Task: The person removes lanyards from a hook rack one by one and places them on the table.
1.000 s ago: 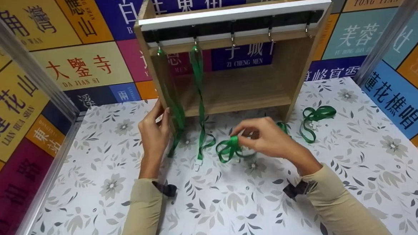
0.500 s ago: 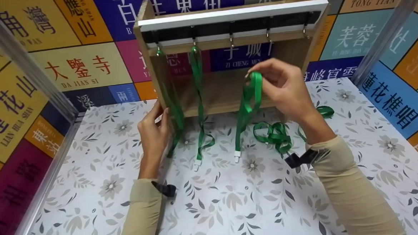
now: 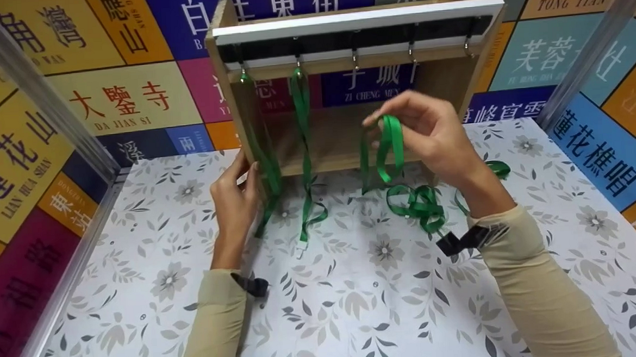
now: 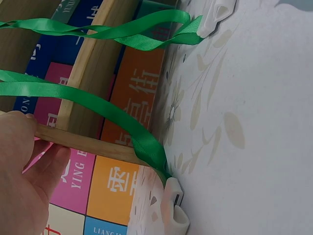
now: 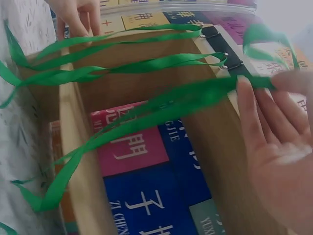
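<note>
Right hand (image 3: 427, 132): fingertips and thumb pinch a green ribbon, palm turned partly toward the rack in the head view.
Held ribbon (image 3: 395, 142): in front of the rack, lower than the hooks; a loop droops from the fingers while another length hangs toward the table, its lower end blurred.
Left hand (image 3: 235, 191): grips the rack's left side panel low down, fingers on both sides of the edge.
Wooden rack (image 3: 443, 79): upright on the table, a black-and-white strip across its top front.
Hooks (image 3: 355, 59): five metal ones in a row along the strip.
Hanging ribbons (image 3: 302, 119): two green ones, on the two leftmost hooks, their tails reaching the table.
White clip (image 3: 302, 248): at the bottom of the second hanging ribbon.
Loose ribbon (image 3: 417, 203): bunched on the table near the right wrist.
Farther ribbon (image 3: 497, 168): beyond the right forearm, partly hidden.
Table (image 3: 140, 318): white, with grey leaves and flowers.
</note>
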{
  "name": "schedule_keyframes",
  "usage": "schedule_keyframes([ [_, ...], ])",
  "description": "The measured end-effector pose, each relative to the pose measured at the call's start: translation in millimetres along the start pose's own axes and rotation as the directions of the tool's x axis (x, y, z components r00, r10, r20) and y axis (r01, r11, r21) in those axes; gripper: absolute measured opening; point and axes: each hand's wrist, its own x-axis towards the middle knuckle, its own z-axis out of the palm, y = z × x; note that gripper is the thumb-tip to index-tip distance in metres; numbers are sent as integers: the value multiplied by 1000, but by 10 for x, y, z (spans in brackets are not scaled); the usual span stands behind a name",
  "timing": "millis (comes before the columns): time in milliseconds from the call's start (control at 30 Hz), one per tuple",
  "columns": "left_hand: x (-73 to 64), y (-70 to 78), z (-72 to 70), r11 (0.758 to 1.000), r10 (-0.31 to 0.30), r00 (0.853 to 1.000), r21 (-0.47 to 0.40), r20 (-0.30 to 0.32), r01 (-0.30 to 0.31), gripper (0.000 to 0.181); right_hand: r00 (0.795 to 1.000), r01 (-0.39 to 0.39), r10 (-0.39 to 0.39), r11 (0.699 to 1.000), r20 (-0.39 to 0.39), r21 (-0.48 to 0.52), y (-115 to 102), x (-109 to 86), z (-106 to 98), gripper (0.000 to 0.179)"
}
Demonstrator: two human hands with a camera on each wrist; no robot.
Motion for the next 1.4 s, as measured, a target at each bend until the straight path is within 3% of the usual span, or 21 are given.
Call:
schedule_keyframes([
  [133,14,7,-5,1000,-12,1000,-1,5,12,47,990,-32,30,999,140,12,30,-148,-7,14],
  [333,24,11,-8,999,-30,999,16,10,30,48,978,-85,86,996,192,-12,48,-345,-65,14],
  [600,25,15,11,1000,-25,1000,7,9,25,47,967,-184,203,975,156,-128,266,-508,-151,17],
  [833,6,10,20,1000,-22,1000,-2,10,22,48,940,-297,335,901,70,-315,647,-594,-130,16],
  [1000,-8,6,1,998,-48,999,29,18,47,49,929,-301,359,873,88,-385,854,-631,-11,16],
  [1100,-8,0,-5,999,-40,999,28,16,40,48,913,-297,379,872,153,-389,926,-661,71,16],
  [1300,-10,11,-14,999,-41,999,9,20,41,49,840,-275,441,848,316,-453,943,-696,168,16],
  [1400,-7,11,-11,999,-38,999,1,22,38,49,830,-255,448,834,333,-489,917,-700,174,16],
])
